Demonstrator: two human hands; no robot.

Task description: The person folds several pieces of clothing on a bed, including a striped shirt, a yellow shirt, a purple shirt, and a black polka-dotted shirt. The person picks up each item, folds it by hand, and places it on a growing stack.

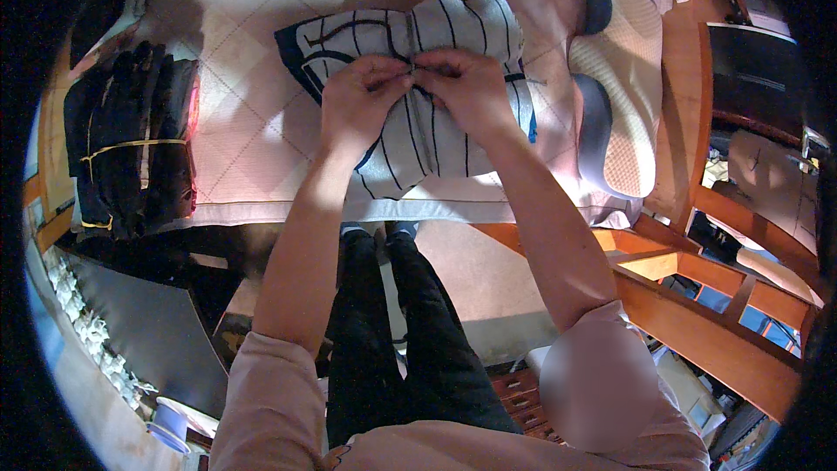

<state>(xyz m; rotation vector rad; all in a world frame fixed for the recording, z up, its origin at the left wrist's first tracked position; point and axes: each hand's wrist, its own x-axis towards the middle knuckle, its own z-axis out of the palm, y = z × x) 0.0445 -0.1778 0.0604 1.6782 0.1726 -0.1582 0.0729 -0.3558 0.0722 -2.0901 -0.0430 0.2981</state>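
Note:
A white garment with dark stripes and dark blue trim [451, 19] lies on a pink quilted bedcover [242, 163]. Down its middle runs a grey strip, which looks like a zipper or placket [420, 119]. My left hand [366, 95] pinches the cloth at this strip between thumb and fingers. From the other side my right hand [465, 85] grips the same spot, its fingertips meeting those of my left. Whatever small part sits between the fingertips is mostly hidden. The garment's lower edge reaches close to the near edge of the bed.
A stack of dark folded clothes [124, 137], tied with yellow cord, sits on the left. A cream and grey contoured pillow [624, 91] lies on the right. Beyond the bed's right side are open wooden drawers [709, 271]. A dark panel [144, 314] stands at lower left.

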